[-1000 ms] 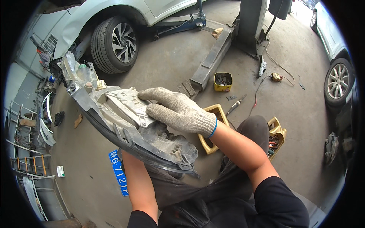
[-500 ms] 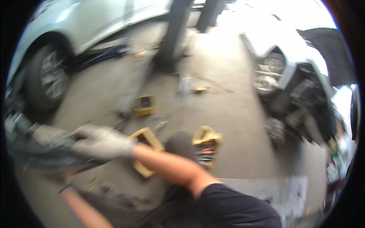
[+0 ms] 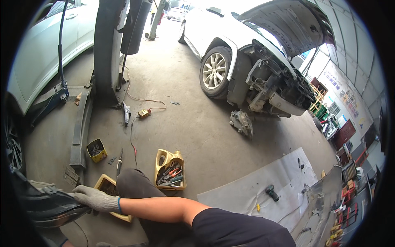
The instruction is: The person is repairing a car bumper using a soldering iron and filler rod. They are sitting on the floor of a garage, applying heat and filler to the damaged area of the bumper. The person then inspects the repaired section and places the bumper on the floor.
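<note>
My right hand [image 3: 95, 198], in a pale knitted glove with a blue cuff, reaches across to the left and grips the end of a long, curved black plastic car part [image 3: 55, 208]. Its fingers close over the part's upper edge. The part's far end runs out at the left rim, and its exact kind is unclear. Below it, at the lower left rim, only a sliver of my left hand [image 3: 62, 242] shows near a blue cuff; its fingers are hidden. Beside my right hand lies a yellow cut-open container [image 3: 103, 178] with small dark bits inside.
A yellow jug [image 3: 158, 158] full of hand tools stands by my knee. Further off is a yellow tub [image 3: 97, 150] of small parts. A power drill [image 3: 271, 192] lies on a white sheet [image 3: 230, 193] at right. Ahead stand a lift post [image 3: 108, 53] and a white car [image 3: 214, 31] with its front stripped.
My view has swung to the right, so the stripped car and white sheet show more fully. My right hand stays on the black part; my left arm has mostly left the picture.
</note>
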{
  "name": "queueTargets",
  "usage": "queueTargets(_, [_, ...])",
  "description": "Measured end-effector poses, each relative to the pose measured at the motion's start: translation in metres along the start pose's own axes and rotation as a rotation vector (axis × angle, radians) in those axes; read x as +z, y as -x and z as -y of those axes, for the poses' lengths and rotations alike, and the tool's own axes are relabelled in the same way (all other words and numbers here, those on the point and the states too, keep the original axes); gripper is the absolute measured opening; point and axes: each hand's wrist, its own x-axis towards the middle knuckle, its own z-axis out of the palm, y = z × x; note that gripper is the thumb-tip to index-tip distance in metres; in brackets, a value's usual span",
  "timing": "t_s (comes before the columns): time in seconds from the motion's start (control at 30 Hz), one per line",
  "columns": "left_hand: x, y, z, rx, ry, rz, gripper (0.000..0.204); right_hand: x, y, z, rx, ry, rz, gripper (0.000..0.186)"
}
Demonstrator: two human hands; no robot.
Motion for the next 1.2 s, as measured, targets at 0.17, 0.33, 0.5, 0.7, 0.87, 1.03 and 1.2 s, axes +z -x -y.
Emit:
queueTargets(0.17, [0.021, 0.002, 0.009, -0.068, 0.032, 0.057, 0.063, -0.023, 0.000, -0.015, -0.164, -0.067, -0.184, 0.041])
queueTargets(0.33, [0.048, 0.017, 0.032, -0.191, 0.083, 0.133, 0.063, -0.044, 0.025, -0.022, -0.356, 0.130, -0.323, 0.047])
queueTargets(0.5, [0.070, 0.029, 0.049, -0.241, 0.114, 0.242, 0.065, -0.060, 0.047, -0.035, -0.400, 0.101, -0.432, 0.048])
queueTargets(0.7, [0.099, 0.062, 0.062, -0.273, 0.107, 0.353, 0.067, -0.086, 0.067, -0.048, -0.473, 0.173, -0.563, 0.047])
queueTargets(0.87, [0.121, 0.085, 0.044, -0.385, 0.185, 0.305, 0.069, -0.092, 0.103, -0.016, -0.376, 0.058, -0.539, 0.046])
queueTargets(1.03, [0.135, 0.108, 0.019, -0.492, 0.246, 0.279, 0.069, -0.114, 0.105, -0.022, -0.317, -0.111, -0.501, 0.056])
queueTargets(1.2, [0.144, 0.134, 0.004, -0.430, 0.191, 0.239, 0.069, -0.122, 0.095, -0.037, -0.348, -0.120, -0.508, 0.060])
